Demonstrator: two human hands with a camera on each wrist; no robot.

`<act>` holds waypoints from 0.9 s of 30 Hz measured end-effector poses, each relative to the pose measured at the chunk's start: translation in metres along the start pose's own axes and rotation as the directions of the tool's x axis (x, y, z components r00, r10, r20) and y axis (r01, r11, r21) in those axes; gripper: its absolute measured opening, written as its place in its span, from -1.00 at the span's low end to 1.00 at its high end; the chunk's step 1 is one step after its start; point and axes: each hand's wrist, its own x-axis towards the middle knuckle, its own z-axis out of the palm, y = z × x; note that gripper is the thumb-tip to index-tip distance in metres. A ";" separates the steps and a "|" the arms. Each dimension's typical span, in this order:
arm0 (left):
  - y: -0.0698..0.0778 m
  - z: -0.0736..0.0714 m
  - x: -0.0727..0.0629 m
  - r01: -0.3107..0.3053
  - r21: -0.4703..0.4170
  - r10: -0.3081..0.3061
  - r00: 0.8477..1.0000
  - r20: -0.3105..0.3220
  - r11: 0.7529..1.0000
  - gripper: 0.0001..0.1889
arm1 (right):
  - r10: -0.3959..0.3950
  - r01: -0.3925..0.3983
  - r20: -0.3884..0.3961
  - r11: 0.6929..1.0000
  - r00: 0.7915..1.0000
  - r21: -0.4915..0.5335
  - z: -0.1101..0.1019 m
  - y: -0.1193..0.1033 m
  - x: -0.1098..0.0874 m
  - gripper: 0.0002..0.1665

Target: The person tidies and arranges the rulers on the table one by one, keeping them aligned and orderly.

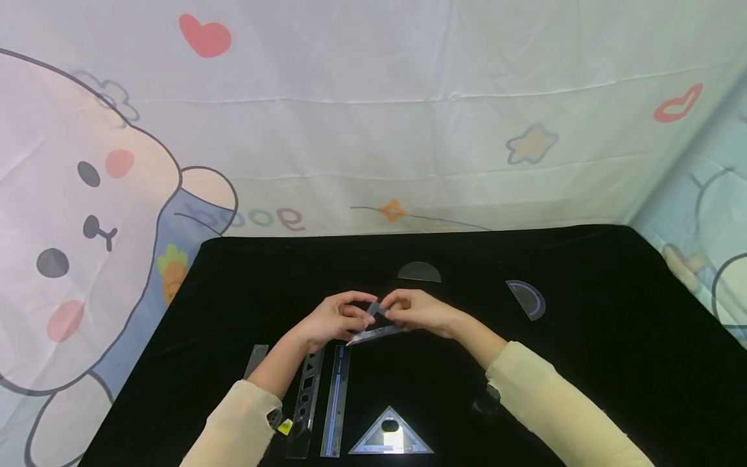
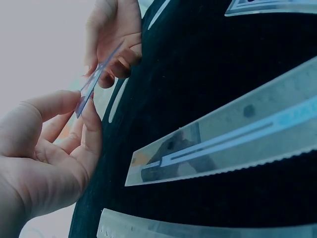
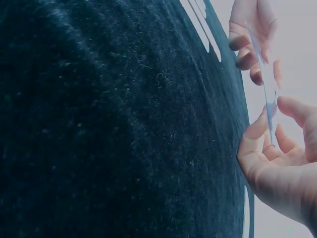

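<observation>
Both hands hold a clear plastic set square (image 1: 378,333) up above the black cloth, near the middle of the head view. My left hand (image 1: 334,319) pinches one side of it between thumb and fingers. On the opposite side, my right hand (image 1: 423,312) pinches it the same way. Seen from the left wrist, the set square (image 2: 91,89) is nearly edge-on, one hand at each end. A clear ruler (image 1: 335,402) with a blue stripe lies below the left hand, beside a dark stencil ruler (image 1: 306,402) with cut-out shapes.
A second set square (image 1: 363,447) lies flat at the front. Two protractors lie farther back, a clear one (image 1: 420,272) and a purple-marked one (image 1: 526,299). Another ruler (image 1: 257,357) is partly behind the left forearm. Black cloth (image 1: 583,376) covers the table before a printed curtain (image 1: 373,130).
</observation>
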 end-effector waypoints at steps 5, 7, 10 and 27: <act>-0.002 0.003 -0.001 -0.012 0.015 0.012 0.999 0.030 1.000 -0.57 | -0.020 0.021 0.033 0.999 0.999 -0.033 0.000 0.000 -0.006 -0.68; -0.003 0.004 -0.002 -0.022 0.018 0.021 0.999 0.047 1.000 -0.57 | -0.020 0.021 0.037 0.999 0.999 -0.044 0.000 0.001 -0.008 -0.69; -0.004 0.006 -0.002 -0.035 0.023 0.033 0.997 0.068 0.999 -0.57 | -0.016 0.018 0.040 0.998 0.999 -0.055 0.000 0.002 -0.012 -0.69; 0.003 0.038 -0.010 -0.036 0.153 0.032 0.999 0.030 0.988 -0.71 | -0.053 0.053 0.005 0.975 0.999 -0.215 0.000 0.007 -0.042 -0.76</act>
